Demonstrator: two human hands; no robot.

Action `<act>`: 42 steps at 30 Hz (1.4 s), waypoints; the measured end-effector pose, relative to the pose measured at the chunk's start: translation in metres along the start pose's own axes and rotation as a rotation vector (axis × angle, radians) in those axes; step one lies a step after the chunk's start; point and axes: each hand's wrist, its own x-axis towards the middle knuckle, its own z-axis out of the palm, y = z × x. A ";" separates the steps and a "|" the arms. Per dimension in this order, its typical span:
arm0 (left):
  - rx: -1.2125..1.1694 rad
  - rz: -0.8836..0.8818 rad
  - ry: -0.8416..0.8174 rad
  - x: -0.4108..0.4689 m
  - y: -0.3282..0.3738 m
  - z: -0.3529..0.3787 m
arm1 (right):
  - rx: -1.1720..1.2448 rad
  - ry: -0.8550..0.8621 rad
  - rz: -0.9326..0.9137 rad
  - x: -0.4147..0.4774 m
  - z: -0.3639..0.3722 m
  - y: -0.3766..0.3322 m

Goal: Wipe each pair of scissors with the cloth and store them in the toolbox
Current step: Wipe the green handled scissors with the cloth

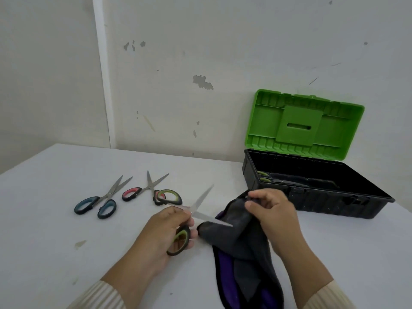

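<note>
Room: I am looking down at a white table (66, 241) set against a scuffed white wall (223, 52) with chipped paint.
Toolbox: a black toolbox (334, 204) stands at the far right of the table, its green lid (305, 123) raised against the wall. One stored pair (264, 177) with green handles lies inside at the left end.
Waiting pairs: the blue-handled scissors (87, 205) and red-handled scissors (131, 194) lie side by side on the left of the table, blades partly spread, well apart from the toolbox.
Pair in hand: the green-handled scissors (200, 216) are spread wide at mid-table. One blade points up and away, the other rests its tip on the cloth. The free loop is beside or against the red pair's handle; I cannot tell which.
Left hand: my left hand (160, 233) has its fingers curled round the lower handle loop, with a fingertip up by the pivot.
Right hand: my right hand (272, 210) has thumb and fingers pinched together on the cloth's upper edge.
Cloth: the cloth (240, 241) is dark grey and purple, soft and limp, trailing from that pinch toward me.
Handling: I judge the scissors light and stiff, with slick steel and sharp edges and tips. The rubbery loops are the place to hold them. I would fold the cloth over the blade's back and draw it from pivot to tip.
Risk: the spread blades could swing shut on the cloth or on a finger.
</note>
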 end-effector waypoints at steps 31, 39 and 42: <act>0.306 0.127 -0.079 -0.012 -0.008 0.010 | -0.345 -0.188 -0.418 -0.019 0.037 -0.004; 0.300 0.141 -0.100 -0.011 -0.005 0.006 | -0.324 0.044 -0.140 0.005 0.009 0.012; 0.289 0.134 -0.075 -0.010 -0.004 0.006 | -0.239 0.155 -0.132 -0.002 0.000 0.005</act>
